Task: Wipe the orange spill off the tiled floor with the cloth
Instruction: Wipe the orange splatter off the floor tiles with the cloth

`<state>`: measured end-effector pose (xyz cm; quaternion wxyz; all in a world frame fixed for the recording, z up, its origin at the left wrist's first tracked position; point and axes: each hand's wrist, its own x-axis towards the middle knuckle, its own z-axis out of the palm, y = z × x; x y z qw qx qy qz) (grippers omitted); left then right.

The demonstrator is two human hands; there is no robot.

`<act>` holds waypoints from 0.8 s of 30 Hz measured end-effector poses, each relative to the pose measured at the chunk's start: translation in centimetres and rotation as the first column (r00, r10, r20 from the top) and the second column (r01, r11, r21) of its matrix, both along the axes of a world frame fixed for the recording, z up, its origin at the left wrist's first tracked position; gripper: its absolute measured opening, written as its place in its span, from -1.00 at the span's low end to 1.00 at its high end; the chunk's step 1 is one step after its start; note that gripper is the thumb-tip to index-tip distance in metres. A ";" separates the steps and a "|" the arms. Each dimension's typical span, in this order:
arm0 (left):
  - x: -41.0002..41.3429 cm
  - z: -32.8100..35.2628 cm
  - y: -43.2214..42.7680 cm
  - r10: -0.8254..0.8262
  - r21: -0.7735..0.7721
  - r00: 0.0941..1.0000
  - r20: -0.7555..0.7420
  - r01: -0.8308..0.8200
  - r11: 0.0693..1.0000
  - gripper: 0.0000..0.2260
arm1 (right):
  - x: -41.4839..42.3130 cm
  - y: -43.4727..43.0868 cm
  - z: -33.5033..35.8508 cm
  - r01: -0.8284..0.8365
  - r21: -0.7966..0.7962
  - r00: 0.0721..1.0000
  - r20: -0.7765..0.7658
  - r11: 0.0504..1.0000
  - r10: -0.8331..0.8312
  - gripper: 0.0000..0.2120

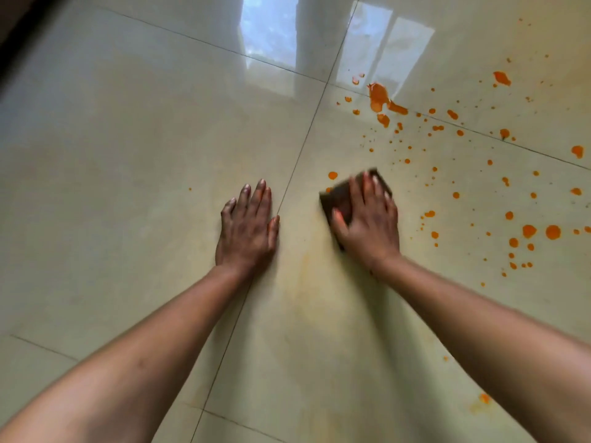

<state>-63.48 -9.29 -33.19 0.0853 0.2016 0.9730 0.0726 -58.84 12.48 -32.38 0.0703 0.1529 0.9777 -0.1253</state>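
My right hand (367, 219) presses flat on a dark brown folded cloth (335, 199) lying on the glossy beige tiled floor (128, 155). Most of the cloth is hidden under the palm and fingers. The orange spill (379, 97) has its largest blotch beyond the cloth, with several drops and splatters scattered to the right as far as the frame edge. One orange drop (333, 175) lies just left of the cloth's far corner. My left hand (248, 225) rests flat on the tile, fingers together, holding nothing. A faint orange smear (307, 273) stains the tile between my forearms.
Dark grout lines (300, 155) cross just ahead of my hands. Bright window reflections (268, 30) shine on the far tiles. A dark edge (19, 27) borders the floor at top left. A smudged orange mark (484, 398) sits at lower right.
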 end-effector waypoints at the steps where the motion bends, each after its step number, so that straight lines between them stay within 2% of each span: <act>1: -0.2 -0.2 -0.1 -0.001 0.003 1.000 -0.012 0.001 1.000 -0.48 | -3.7 -0.7 0.1 0.031 -0.013 0.999 0.010 0.999 -0.031 -0.27; 3: -0.4 -0.6 -0.3 0.004 0.014 1.000 -0.021 -0.004 1.000 -0.49 | -6.6 -2.4 -0.3 0.016 -0.023 1.000 0.015 1.000 -0.015 -0.27; 5: -0.2 -0.5 -0.2 0.002 0.009 1.000 -0.010 -0.002 1.000 -0.50 | -2.0 -3.6 -0.3 -0.134 -0.016 0.991 -0.013 0.991 0.134 -0.27; 7: -0.1 -0.1 -0.1 0.007 0.003 1.000 0.006 -0.007 1.000 -0.50 | 6.1 -3.4 0.2 -0.281 -0.013 0.960 -0.020 0.960 0.280 -0.27; 9: -0.2 0.1 -0.2 0.004 -0.005 1.000 0.015 -0.004 1.000 -0.50 | 8.4 -0.9 0.4 -0.322 -0.030 0.947 -0.020 0.946 0.321 -0.27; 10: -0.2 0.1 -0.1 0.000 -0.007 1.000 0.010 0.000 1.000 -0.50 | 6.7 0.1 0.2 -0.285 -0.018 0.959 -0.009 0.958 0.285 -0.27; 13: -0.2 -0.2 -0.3 -0.006 0.000 1.000 -0.008 0.006 1.000 -0.50 | -3.7 -0.8 0.3 -0.011 -0.006 1.000 0.012 1.000 0.011 -0.28; 14: -0.2 -0.3 -0.2 -0.002 0.015 1.000 -0.018 0.002 1.000 -0.51 | -5.6 -2.2 0.4 0.000 -0.017 1.000 0.016 1.000 0.001 -0.28; 15: -0.3 -0.4 -0.2 0.002 0.029 1.000 -0.019 -0.002 1.000 -0.51 | -5.6 -3.9 0.0 -0.046 -0.028 0.999 0.000 0.999 0.046 -0.28; 17: -0.3 -0.1 -0.2 0.005 0.038 1.000 0.002 -0.005 0.999 -0.50 | -0.5 -6.1 -0.1 -0.259 -0.032 0.965 -0.039 0.965 0.258 -0.29; 20: -0.2 0.2 -0.1 0.003 0.019 1.000 0.022 -0.003 1.000 -0.49 | 7.8 -2.7 0.4 -0.431 -0.037 0.902 -0.051 0.901 0.429 -0.28; 22: -0.1 0.2 -0.2 0.005 0.007 1.000 0.027 -0.005 1.000 -0.50 | 5.4 0.8 0.2 -0.352 -0.008 0.936 -0.014 0.936 0.352 -0.28; 24: -0.1 0.1 -0.2 0.009 0.013 1.000 0.013 -0.009 1.000 -0.50 | -1.7 1.3 0.3 -0.146 0.005 0.989 -0.013 0.989 0.146 -0.29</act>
